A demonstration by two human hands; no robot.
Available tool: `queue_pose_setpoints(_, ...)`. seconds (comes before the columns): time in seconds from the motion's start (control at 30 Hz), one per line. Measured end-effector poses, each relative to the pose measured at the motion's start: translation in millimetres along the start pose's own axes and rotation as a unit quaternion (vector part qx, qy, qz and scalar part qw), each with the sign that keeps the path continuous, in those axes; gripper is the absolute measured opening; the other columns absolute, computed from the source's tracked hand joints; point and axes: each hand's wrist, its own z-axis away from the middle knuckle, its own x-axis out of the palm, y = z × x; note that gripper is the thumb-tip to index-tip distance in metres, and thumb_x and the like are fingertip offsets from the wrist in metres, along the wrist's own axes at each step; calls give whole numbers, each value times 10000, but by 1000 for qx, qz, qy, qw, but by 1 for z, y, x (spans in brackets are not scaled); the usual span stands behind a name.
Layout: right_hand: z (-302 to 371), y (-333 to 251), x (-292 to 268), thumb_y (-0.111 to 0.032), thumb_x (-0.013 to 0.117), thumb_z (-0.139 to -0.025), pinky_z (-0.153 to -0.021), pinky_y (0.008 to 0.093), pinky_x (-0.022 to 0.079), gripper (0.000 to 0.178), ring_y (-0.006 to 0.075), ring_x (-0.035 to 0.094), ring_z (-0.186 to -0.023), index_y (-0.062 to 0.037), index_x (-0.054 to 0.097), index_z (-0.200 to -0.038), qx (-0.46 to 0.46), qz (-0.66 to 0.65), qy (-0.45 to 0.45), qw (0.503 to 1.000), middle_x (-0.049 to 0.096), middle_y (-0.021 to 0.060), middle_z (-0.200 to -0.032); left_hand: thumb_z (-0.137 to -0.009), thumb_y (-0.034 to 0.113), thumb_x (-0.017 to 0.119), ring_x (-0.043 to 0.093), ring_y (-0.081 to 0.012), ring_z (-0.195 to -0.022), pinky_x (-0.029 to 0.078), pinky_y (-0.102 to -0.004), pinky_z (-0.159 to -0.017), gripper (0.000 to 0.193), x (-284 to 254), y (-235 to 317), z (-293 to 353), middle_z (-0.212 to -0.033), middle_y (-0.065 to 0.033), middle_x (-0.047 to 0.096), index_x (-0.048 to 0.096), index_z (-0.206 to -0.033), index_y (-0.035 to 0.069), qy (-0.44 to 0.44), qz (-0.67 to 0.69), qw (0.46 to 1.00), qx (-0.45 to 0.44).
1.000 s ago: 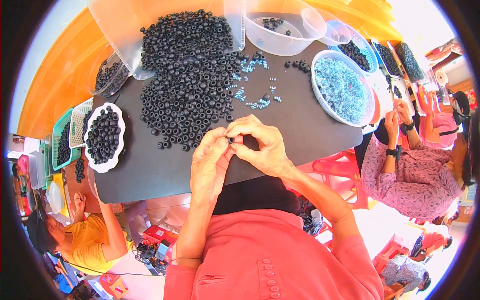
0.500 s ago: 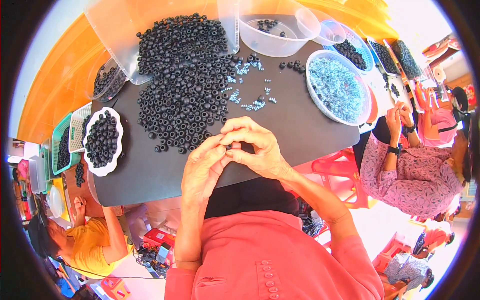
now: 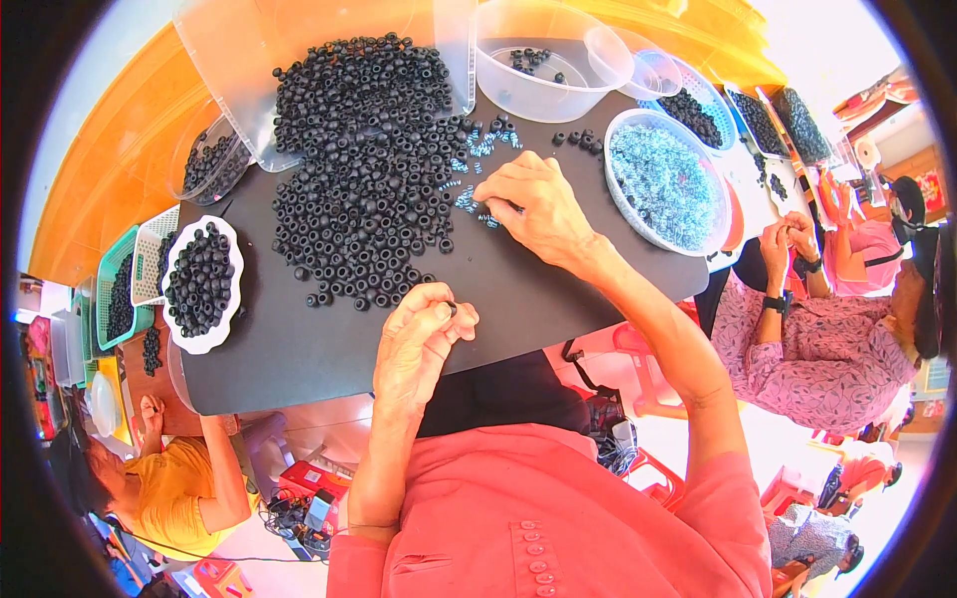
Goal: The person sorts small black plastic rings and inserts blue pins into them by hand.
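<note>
Where bluish pieces (image 3: pixel 482 147) lie, right fingers (image 3: pixel 505 183) curl.

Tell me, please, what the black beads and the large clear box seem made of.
Black beads: perhaps wood or plastic, matte; highlights look soft and dull. Clear box: probably plastic, smooth and see-through; the orange surface shows through it.

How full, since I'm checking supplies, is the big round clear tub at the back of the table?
Nearly empty: only a small cluster of black beads lies in the tub, with the table showing through.
</note>
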Motion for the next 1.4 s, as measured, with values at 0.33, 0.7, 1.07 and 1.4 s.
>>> queue_pose_setpoints(0.33, -11, 17, 2, -87, 659, -744, -769, 388, 361, 75, 220, 549, -796, -111, 629, -809, -36, 82, -115, 989, 595, 16, -743, -917, 112, 612, 595, -236, -816, 473, -341, -762, 158, 5, -2, -2, -766, -81, 610, 603, -1031, 2, 16, -5, 1000, 6)
queue_pose_setpoints(0.7, -9, 15, 3, -33, 660, -708, -665, 366, 438, 101, 225, 596, -680, -75, 616, -789, -53, 65, 6, 996, 618, 46, -691, -932, 96, 599, 597, -231, -839, 497, -332, -760, 130, 11, -3, -8, -742, -61, 590, 592, -1037, 20, 27, -15, 999, 22)
queue_pose_setpoints(1.07, -21, 22, 20, -43, 654, -748, -616, 379, 493, 72, 266, 608, -673, -39, 664, -820, 2, -64, 12, 998, 637, 102, -693, -934, 91, 588, 607, -240, -847, 494, -351, -796, 150, 5, -7, -5, -781, -96, 641, 616, -1061, 17, 25, -45, 997, 49)
queue_pose_setpoints(1.4, -28, 13, 25, -124, 647, -759, -711, 428, 431, 99, 283, 623, -738, -85, 663, -849, 23, 141, -112, 983, 620, 82, -781, -938, 95, 590, 617, -249, -835, 507, -359, -794, 155, 2, -6, -7, -766, -99, 651, 616, -1065, 10, 18, -36, 998, 54)
